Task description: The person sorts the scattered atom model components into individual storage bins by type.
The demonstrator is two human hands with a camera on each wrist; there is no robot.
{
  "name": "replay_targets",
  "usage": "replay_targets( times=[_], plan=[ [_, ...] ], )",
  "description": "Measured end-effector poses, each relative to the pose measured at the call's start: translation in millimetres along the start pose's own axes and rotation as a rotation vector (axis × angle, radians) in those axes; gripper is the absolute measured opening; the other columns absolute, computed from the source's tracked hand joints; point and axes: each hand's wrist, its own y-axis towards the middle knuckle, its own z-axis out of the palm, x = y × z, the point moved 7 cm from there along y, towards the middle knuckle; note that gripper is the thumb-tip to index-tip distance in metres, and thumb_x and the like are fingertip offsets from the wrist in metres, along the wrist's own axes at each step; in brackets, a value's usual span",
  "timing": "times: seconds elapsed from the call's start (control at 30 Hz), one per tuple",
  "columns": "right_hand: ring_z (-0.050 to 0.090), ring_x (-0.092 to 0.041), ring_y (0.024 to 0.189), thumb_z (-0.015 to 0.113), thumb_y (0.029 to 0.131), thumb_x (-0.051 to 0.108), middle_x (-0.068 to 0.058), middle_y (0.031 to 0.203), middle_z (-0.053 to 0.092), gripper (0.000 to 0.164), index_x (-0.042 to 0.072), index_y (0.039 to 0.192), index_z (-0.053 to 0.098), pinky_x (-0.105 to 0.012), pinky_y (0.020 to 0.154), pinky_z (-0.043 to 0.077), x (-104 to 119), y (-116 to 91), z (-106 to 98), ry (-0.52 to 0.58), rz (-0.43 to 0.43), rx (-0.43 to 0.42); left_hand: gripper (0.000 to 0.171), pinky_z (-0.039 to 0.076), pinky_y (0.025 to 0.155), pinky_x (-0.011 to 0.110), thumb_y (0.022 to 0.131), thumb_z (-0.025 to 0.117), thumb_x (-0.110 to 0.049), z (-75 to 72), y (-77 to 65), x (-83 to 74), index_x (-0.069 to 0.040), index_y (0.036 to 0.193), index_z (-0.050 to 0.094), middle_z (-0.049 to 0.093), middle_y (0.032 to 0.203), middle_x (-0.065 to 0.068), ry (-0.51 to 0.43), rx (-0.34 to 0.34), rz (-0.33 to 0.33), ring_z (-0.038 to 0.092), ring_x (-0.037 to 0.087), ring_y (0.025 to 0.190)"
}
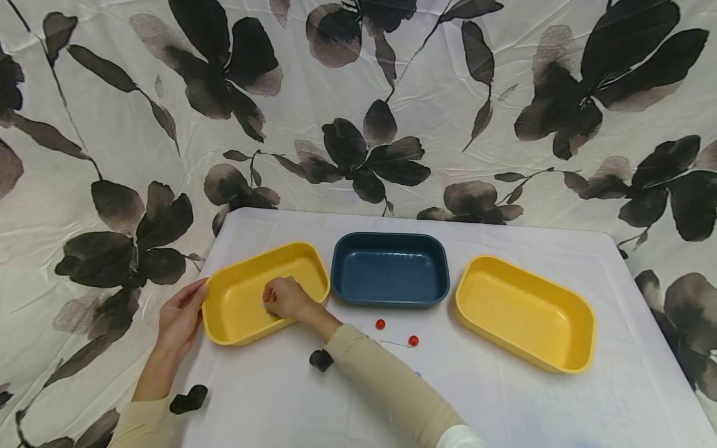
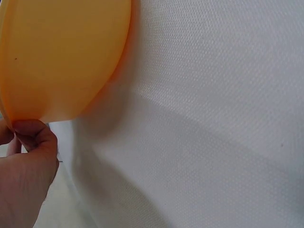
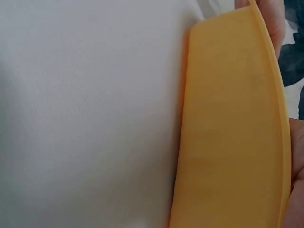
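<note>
My left hand [image 1: 178, 318] pinches the left-end rim of a yellow tray [image 1: 226, 311] at the table's left side. In the left wrist view, the thumb and fingers meet at the rim below the tray's outer wall. Over the inside of this tray is my right hand [image 1: 287, 298], its fingers curled and pointing down. A bit of a small blue thing [image 1: 270, 310] shows at the fingertips; the fingers hide most of it, and its kind cannot be made out. From the right wrist, the tray's long side wall [image 3: 232, 118] covers most of the hand.
A dark blue tray [image 1: 390, 301] stands beside the left yellow tray. Another yellow tray [image 1: 526, 314] sits angled at the right. Two small red balls [image 1: 380, 324] lie in front of the blue tray, one at the end of a thin pale line. Near the right sleeve shows a blue speck [image 1: 418, 374].
</note>
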Motion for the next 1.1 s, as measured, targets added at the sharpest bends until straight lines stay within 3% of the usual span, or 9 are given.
replay_targets(
  times=[0.27,0.57,0.73,1.1],
  plan=[
    [0.053,-0.005,0.064,0.077,0.093,0.007,0.005,0.071,0.058,0.008,0.008,0.09,0.069,-0.013,0.06,0.044,-2,3,3,-0.024,0.039,0.0,0.05,0.053,0.08,0.01,0.099,0.068,-0.029,0.0,-1.9,-0.6,-0.012,0.145,0.058,0.061,0.112,-0.012,0.011,0.004,-0.005,0.062,-0.001,0.096],
    [0.054,-0.003,0.066,0.071,0.096,0.009,0.007,0.074,0.06,0.002,0.008,0.094,0.071,-0.011,0.062,0.043,2,-2,-6,-0.054,-0.04,-0.042,0.049,0.054,0.08,0.011,0.099,0.069,-0.029,-0.7,-1.9,-1.0,-0.012,0.144,0.059,0.061,0.112,-0.012,0.01,0.002,0.008,0.063,-0.001,0.096],
    [0.054,-0.003,0.067,0.066,0.097,0.005,0.005,0.077,0.061,0.005,0.007,0.094,0.07,-0.011,0.062,0.044,4,-10,-17,-0.019,-0.085,-0.078,0.048,0.053,0.08,0.01,0.099,0.069,-0.029,0.3,-2.6,-1.9,-0.012,0.144,0.06,0.061,0.112,-0.012,0.011,-0.001,0.016,0.062,0.0,0.096],
    [0.053,-0.005,0.075,0.066,0.098,0.005,0.002,0.085,0.059,0.004,0.003,0.101,0.067,-0.011,0.067,0.044,-1,-25,-33,0.087,-0.095,-0.123,0.055,0.052,0.081,0.009,0.098,0.069,-0.034,1.3,-3.4,-1.9,-0.012,0.147,0.056,0.059,0.114,-0.013,0.033,0.014,0.019,0.061,-0.002,0.099]
  ],
)
